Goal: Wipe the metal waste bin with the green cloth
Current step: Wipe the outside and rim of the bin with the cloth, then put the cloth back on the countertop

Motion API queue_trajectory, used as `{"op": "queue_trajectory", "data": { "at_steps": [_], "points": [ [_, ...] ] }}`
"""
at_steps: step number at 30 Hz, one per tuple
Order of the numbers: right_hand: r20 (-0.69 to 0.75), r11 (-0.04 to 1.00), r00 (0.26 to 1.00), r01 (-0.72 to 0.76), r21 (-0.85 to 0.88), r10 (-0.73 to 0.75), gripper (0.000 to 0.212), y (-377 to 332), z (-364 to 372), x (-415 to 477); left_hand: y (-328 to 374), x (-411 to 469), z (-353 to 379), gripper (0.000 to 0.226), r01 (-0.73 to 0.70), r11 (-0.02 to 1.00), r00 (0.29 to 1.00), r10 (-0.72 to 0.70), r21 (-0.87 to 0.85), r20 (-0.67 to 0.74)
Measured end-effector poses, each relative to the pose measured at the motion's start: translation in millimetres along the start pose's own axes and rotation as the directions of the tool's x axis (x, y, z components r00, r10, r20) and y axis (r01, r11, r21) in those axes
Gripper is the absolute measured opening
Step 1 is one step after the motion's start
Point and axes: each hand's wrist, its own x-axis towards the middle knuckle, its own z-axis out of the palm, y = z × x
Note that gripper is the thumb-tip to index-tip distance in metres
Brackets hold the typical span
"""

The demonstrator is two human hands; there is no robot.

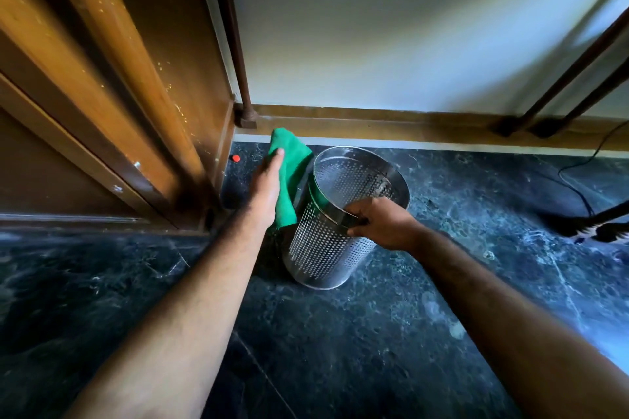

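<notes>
On dark floor, right hand (381, 224) grips perforated metal waste bin (337, 214) rim.

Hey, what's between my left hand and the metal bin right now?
In the head view, the green cloth lies between your left hand and the side of the metal bin. Your right hand grips the bin's near rim.

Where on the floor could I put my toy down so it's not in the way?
Bare dark floor lies in front of the metal waste bin, between the two arms. It's crowded on the bin's left, where the left hand presses the green cloth by the wooden cabinet, and far right near the black cable.
</notes>
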Motion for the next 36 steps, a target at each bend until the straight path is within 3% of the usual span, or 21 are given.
{"op": "queue_trajectory", "data": {
  "at_steps": [3, 6, 15, 18, 22, 26, 30, 32, 36],
  "points": [
    [0.019, 0.971, 1.0, 0.004, -0.237, 0.0, 0.024, -9, 4, 3, -11, -4, -22, 0.062, 0.022, 0.992, 0.996, -0.033, -0.121, -0.085],
    [0.046, 0.938, 0.999, 0.017, -0.346, -0.002, 0.021, -12, 14, 2, -17, -9, -32, 0.055, 0.081, 0.963, 0.986, -0.115, -0.257, -0.12],
    [-0.016, 0.94, 1.0, -0.001, -0.341, -0.005, 0.013, -13, 31, 8, -13, -15, -33, 0.057, 0.104, 0.933, 0.989, -0.134, -0.343, -0.065],
    [-0.021, 0.982, 1.0, -0.001, -0.189, -0.003, 0.036, -15, 26, 8, -15, -13, -30, 0.061, 0.102, 0.918, 0.99, -0.133, -0.384, -0.056],
    [-0.225, 0.988, 0.964, 0.131, -0.076, -0.145, 0.071, -48, 7, 1, -5, -28, -24, 0.07, 0.142, 0.885, 0.984, -0.174, -0.444, -0.033],
    [-0.088, 0.986, 0.982, 0.166, 0.007, -0.165, 0.092, -98, -10, -5, 29, -73, -6, 0.061, 0.178, 0.858, 0.977, -0.213, -0.481, -0.018],
    [-0.036, 0.989, 0.989, 0.147, 0.036, -0.145, 0.083, -139, -45, -23, 75, -122, 8, 0.055, 0.212, 0.838, 0.972, -0.235, -0.502, 0.019],
    [-0.076, 0.991, 0.992, 0.109, 0.083, -0.103, 0.072, -156, -72, -36, 102, -147, 10, 0.052, 0.25, 0.823, 0.965, -0.252, -0.511, 0.066],
    [-0.155, 0.931, 0.985, -0.019, 0.363, 0.081, 0.049, -185, -125, -66, 141, -197, 4, 0.049, 0.278, 0.799, 0.96, -0.243, -0.533, 0.136]
  ]
}}
